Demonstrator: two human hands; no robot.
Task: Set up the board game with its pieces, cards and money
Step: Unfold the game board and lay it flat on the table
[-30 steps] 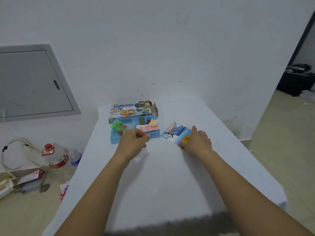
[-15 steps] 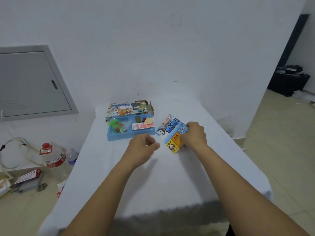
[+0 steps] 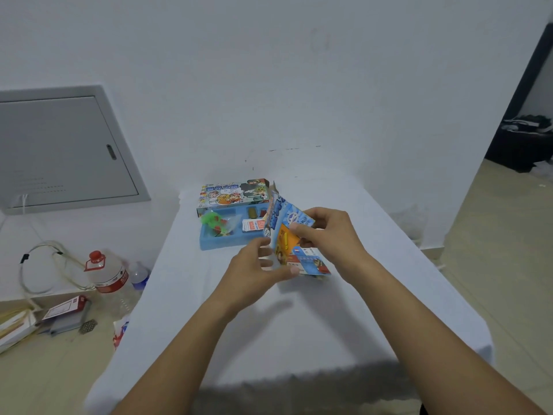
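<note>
A folded paper game board (image 3: 284, 232), blue and orange with cartoon print, is held up above the white table (image 3: 287, 319) and is partly unfolded. My right hand (image 3: 326, 235) pinches its upper right part with thumb and fingers. My left hand (image 3: 257, 274) holds its lower edge, thumb on the front near the bottom. Behind it lies the blue plastic tray (image 3: 221, 242) with a bag of green pieces (image 3: 214, 223), a red-backed card deck (image 3: 254, 226) and small dark pieces (image 3: 252, 212). The colourful game box (image 3: 232, 194) stands at the tray's far side.
The table stands against a white wall. On the floor to the left are a large water bottle with a red cap (image 3: 106, 271), a smaller bottle (image 3: 139, 275), cables and booklets (image 3: 64, 313). A grey wall panel (image 3: 59, 148) is at left, a doorway at right.
My right hand lifted the folded board off the table and tilted it up. My left hand left the tray area and took hold of the board's lower edge; the board has begun opening.
</note>
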